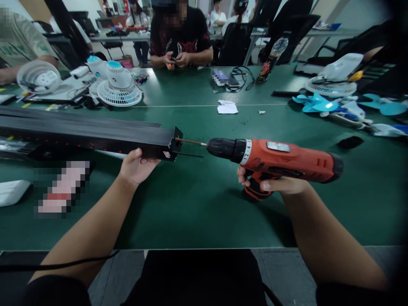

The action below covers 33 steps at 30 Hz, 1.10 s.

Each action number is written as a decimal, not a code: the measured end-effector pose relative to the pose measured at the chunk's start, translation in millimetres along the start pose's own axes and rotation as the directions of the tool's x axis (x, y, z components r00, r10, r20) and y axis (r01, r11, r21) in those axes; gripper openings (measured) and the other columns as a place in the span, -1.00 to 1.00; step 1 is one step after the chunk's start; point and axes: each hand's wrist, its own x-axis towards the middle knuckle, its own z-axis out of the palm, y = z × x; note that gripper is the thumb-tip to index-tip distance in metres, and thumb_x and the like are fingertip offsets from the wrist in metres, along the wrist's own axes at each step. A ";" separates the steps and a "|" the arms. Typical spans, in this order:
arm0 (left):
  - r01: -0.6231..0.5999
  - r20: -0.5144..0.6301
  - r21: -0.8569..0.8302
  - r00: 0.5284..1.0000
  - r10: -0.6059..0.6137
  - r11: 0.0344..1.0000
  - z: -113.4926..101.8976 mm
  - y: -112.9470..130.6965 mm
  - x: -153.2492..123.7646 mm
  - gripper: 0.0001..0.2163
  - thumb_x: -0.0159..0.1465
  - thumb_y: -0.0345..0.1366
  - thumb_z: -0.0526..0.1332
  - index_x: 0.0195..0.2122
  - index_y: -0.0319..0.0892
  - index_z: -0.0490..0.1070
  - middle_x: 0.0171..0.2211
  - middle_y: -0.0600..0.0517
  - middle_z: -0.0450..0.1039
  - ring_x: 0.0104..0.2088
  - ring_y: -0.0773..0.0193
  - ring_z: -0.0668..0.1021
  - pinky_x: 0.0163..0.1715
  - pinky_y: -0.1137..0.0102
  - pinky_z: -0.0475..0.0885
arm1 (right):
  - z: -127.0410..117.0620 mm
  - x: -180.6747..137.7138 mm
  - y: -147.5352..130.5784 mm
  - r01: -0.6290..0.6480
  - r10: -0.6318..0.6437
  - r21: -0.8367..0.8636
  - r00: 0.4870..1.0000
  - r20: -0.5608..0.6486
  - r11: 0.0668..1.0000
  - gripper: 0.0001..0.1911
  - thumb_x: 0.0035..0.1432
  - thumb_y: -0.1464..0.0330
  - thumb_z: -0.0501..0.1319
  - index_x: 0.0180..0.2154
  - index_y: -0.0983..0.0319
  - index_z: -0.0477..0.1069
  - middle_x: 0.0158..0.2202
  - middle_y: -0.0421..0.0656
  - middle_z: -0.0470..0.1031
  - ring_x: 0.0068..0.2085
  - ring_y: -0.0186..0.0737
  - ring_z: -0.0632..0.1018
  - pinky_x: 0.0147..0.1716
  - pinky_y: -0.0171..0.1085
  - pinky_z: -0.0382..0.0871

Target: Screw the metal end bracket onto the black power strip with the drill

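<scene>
My right hand (270, 182) is wrapped round the grip of a red and black cordless drill (293, 159), which points to the left. From the drill's chuck a long thin bit (193, 142) reaches to the end of a long black rectangular bar (134, 136); whether its tip sits in a screw I cannot tell. My left hand (137, 168) holds that bar near its right end from below, thumb against the near side. A thin dark rod (191, 155) sticks out of the same end, below the bit.
White fan parts (119, 93) stand at the back left. Blue fan blades (315, 103) and another fan grille lie at the right. A bottle (274, 57), a cable (244, 78) and paper scraps (227, 107) are farther back. Across the green table (204, 212) a person (181, 38) handles something small.
</scene>
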 end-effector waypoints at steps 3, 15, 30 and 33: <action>-0.002 -0.001 0.002 1.000 0.002 1.000 0.9 0.3 0.2 -0.61 -0.11 -0.17 0.76 -0.39 -0.11 0.63 -0.67 0.24 0.29 -0.65 0.45 0.34 -0.35 0.37 0.68 | 0.6 -0.4 1.0 0.006 -0.006 -0.004 1.000 -0.014 1.000 -0.55 0.37 0.13 0.54 0.18 0.17 0.68 -0.06 -0.02 0.75 -0.24 -0.20 0.73 -0.19 -0.26 0.75; -0.008 -0.023 0.024 1.000 0.008 1.000 -3.3 -2.5 1.3 -0.62 -0.02 -0.14 0.73 -0.43 -0.11 0.55 -0.71 0.26 0.16 -0.63 0.39 0.43 -0.34 0.39 0.70 | -0.4 -0.6 -0.7 -0.021 0.020 -0.056 0.999 -0.027 0.998 -0.53 0.36 0.08 0.54 0.17 0.15 0.67 -0.02 0.01 0.72 -0.27 -0.19 0.69 -0.24 -0.20 0.76; 0.000 0.004 0.001 1.000 0.000 1.000 -2.8 -1.1 1.1 -0.61 -0.08 -0.16 0.76 -0.45 -0.10 0.58 -0.70 0.23 0.25 -0.64 0.40 0.41 -0.38 0.36 0.67 | -0.6 -1.0 1.2 -0.002 0.002 -0.031 1.000 -0.005 1.000 -0.54 0.38 0.12 0.54 0.20 0.17 0.66 -0.02 -0.01 0.72 -0.25 -0.22 0.71 -0.21 -0.24 0.76; -0.008 0.005 -0.009 1.000 0.008 1.000 -3.6 -2.3 1.4 -0.62 -0.07 -0.18 0.75 -0.43 -0.10 0.58 -0.70 0.24 0.24 -0.64 0.42 0.40 -0.37 0.37 0.67 | -0.6 0.1 0.5 0.025 -0.025 -0.032 1.000 0.001 0.999 -0.54 0.39 0.14 0.53 0.21 0.17 0.65 0.00 -0.02 0.71 -0.24 -0.25 0.72 -0.19 -0.29 0.75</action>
